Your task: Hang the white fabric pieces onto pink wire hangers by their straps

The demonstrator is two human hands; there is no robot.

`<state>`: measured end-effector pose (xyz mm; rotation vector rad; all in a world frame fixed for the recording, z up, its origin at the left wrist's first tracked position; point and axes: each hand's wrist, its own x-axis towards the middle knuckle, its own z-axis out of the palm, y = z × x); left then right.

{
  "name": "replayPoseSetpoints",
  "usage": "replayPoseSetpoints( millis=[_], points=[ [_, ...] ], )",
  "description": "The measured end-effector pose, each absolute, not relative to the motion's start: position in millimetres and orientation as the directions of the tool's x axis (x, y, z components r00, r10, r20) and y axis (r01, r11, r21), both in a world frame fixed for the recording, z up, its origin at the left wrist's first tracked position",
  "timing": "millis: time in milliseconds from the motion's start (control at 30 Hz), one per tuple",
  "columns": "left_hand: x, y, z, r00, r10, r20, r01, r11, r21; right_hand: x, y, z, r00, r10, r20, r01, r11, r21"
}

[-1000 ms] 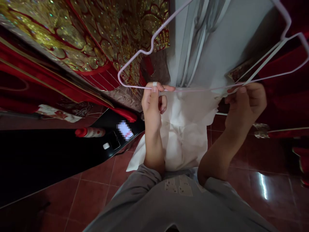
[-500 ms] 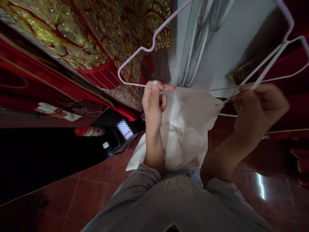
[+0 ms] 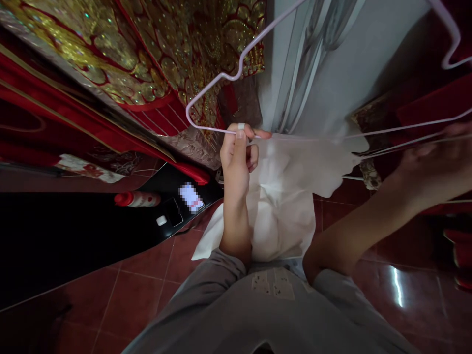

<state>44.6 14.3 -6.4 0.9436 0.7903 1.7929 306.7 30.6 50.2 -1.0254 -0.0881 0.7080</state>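
Note:
My left hand [image 3: 238, 157] is closed in a pinch on the bottom wire of a white wire hanger [image 3: 214, 77], with a ring on one finger. A white garment [image 3: 285, 196] hangs from that wire down in front of my grey shirt. My right hand [image 3: 438, 162] is far out to the right and smeared by motion. It is level with thin white straps [image 3: 401, 147] that stretch from the garment's edge along the hanger, but its fingers do not show clearly.
A red and gold embroidered costume [image 3: 129, 54] hangs at upper left. A black table [image 3: 73, 231] at left carries a red-capped bottle [image 3: 136, 199], a phone [image 3: 173, 214] and a small white case. Red tile floor [image 3: 398, 285] lies below; a pale wall [image 3: 350, 59] stands ahead.
My right hand has swept to the right, drawing the white straps and the garment's edge out along the hanger. My left hand has kept its grip in place.

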Motion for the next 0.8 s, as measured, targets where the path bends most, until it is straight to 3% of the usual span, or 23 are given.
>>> replayPoseSetpoints(
  millis=[33,67,200,267,367,533,800],
  points=[
    [46.6,14.5,-6.4,-0.268,0.927,0.263,-0.445,-0.361,0.82,300.9,23.7,39.5,0.8,0.592,-0.101,-0.357,0.333,-0.873],
    [48.8,14.7,-6.6,-0.263,0.928,0.264,-0.459,-0.361,0.811,293.2,16.8,29.1,0.788,0.614,-0.055,-0.312,0.321,-0.894],
    [55.2,15.3,-7.0,-0.246,0.931,0.27,-0.512,-0.361,0.779,250.4,-3.5,4.5,0.566,0.823,-0.046,-0.319,0.166,-0.933],
    [55.7,15.0,-6.5,-0.255,0.93,0.264,-0.521,-0.362,0.773,230.6,-5.7,5.9,0.437,0.898,0.049,-0.295,0.195,-0.935],
    [55.0,13.2,-5.4,-0.251,0.936,0.246,-0.519,-0.344,0.782,214.3,0.6,14.1,0.408,0.894,0.186,-0.304,0.325,-0.896],
    [51.6,6.8,-8.8,-0.179,0.955,0.238,-0.545,-0.297,0.784,215.8,11.5,11.3,0.439,0.867,0.236,-0.315,0.395,-0.863],
    [-7.6,14.9,-35.8,-0.547,0.792,0.271,-0.284,-0.48,0.83,229.6,19.7,4.9,0.346,0.914,0.212,-0.27,0.313,-0.91]
  ],
)
